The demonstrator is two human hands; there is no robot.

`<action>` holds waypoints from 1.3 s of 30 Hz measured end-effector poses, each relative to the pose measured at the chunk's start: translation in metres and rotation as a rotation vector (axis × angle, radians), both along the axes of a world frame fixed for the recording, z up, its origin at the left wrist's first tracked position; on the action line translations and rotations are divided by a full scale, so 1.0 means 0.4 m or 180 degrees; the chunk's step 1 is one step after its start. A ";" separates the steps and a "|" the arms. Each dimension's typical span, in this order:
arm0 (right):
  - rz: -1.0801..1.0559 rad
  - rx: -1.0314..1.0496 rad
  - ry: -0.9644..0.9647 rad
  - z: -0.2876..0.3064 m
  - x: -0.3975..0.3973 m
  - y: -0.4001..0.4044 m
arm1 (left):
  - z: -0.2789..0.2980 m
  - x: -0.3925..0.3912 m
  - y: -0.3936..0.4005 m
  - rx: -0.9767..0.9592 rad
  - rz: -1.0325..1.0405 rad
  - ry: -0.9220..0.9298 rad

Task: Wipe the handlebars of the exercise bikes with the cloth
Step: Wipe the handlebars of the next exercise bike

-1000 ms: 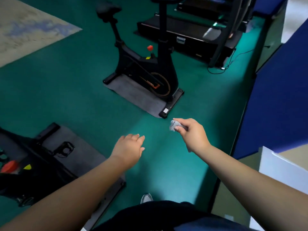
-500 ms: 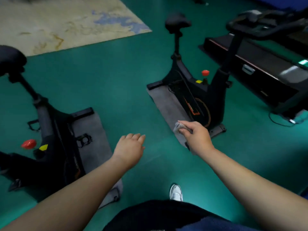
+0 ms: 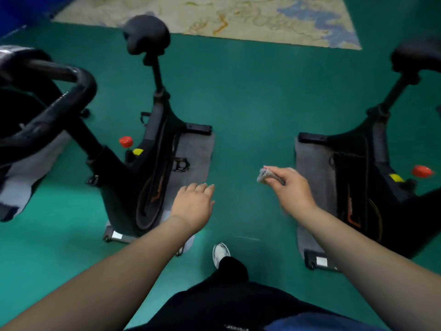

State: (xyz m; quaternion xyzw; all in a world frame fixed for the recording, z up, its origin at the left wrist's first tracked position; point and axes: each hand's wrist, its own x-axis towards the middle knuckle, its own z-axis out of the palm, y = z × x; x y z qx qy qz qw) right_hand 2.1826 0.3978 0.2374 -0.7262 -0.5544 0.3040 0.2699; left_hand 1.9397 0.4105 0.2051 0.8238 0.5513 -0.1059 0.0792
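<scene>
My right hand point(image 3: 292, 187) pinches a small folded grey cloth point(image 3: 265, 174) in mid-air over the green floor. My left hand point(image 3: 194, 204) floats beside it, palm down, fingers relaxed and holding nothing. A black exercise bike point(image 3: 145, 163) stands on the left, and its black handlebars point(image 3: 55, 103) loop across the far left, well away from both hands. A second black exercise bike point(image 3: 372, 168) stands on the right; its handlebars are out of view.
Each bike sits on a grey mat point(image 3: 198, 154), the right one on its own mat point(image 3: 312, 168). A green floor aisle point(image 3: 253, 115) runs between them. A beige patterned rug point(image 3: 226, 17) lies at the back. My white shoe point(image 3: 220, 254) is on the floor below my hands.
The view has swung left: the treadmill and blue wall are gone, and the left bike and its handlebars have come in. Both hands keep their pose, the right still pinching the cloth.
</scene>
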 end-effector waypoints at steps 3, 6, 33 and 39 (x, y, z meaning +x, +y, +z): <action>0.0234 -0.0031 -0.0030 -0.002 -0.018 0.104 | -0.010 -0.022 0.062 -0.0080 0.0225 0.0032; 0.0410 -0.0064 -0.0060 0.002 -0.029 0.196 | -0.012 -0.037 0.137 -0.0094 0.0379 0.0002; 0.4230 0.0262 0.0440 0.100 -0.459 0.893 | 0.063 -0.058 0.393 0.0389 0.4087 -0.0554; 0.4837 0.0130 0.1248 0.208 -0.565 0.870 | 0.171 -0.006 0.334 0.1092 0.4827 -0.0503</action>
